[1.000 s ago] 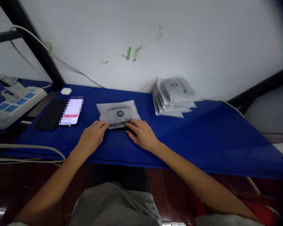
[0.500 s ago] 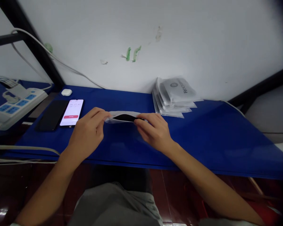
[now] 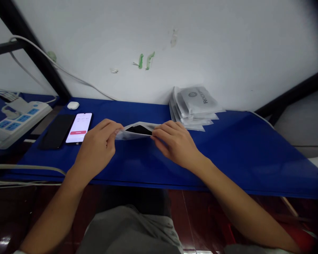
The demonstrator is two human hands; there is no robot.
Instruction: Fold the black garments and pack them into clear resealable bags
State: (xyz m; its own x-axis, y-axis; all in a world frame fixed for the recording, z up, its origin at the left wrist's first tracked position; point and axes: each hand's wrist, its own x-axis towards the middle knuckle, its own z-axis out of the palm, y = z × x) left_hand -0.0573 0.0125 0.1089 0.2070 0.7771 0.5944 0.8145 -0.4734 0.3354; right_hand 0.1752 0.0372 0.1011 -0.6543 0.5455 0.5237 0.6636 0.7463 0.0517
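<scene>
Between my hands, over the blue table (image 3: 148,165), is a frosted plastic bag (image 3: 132,136) with its mouth gaping towards me. Something black (image 3: 140,129) shows inside the mouth; its kind I cannot make out. My left hand (image 3: 99,144) pinches the bag's left end between thumb and fingers. At the right end, my right hand (image 3: 175,143) grips the edge, its fingers over the rim and its thumb below. Behind my right hand, a stack of similar frosted bags (image 3: 198,102), printed with dark letters, lies against the wall.
On the left lie a lit phone (image 3: 79,127), a dark phone-like slab (image 3: 57,131) and a small white earbud case (image 3: 73,105). A white power strip (image 3: 23,120) with plugs and cables is at the far left. A white wall (image 3: 228,53) and black frame bars (image 3: 42,67) bound the table.
The bag's mouth has widened, its back edge rising to a peak. My right hand has its fingers further over the rim. The view has shifted slightly.
</scene>
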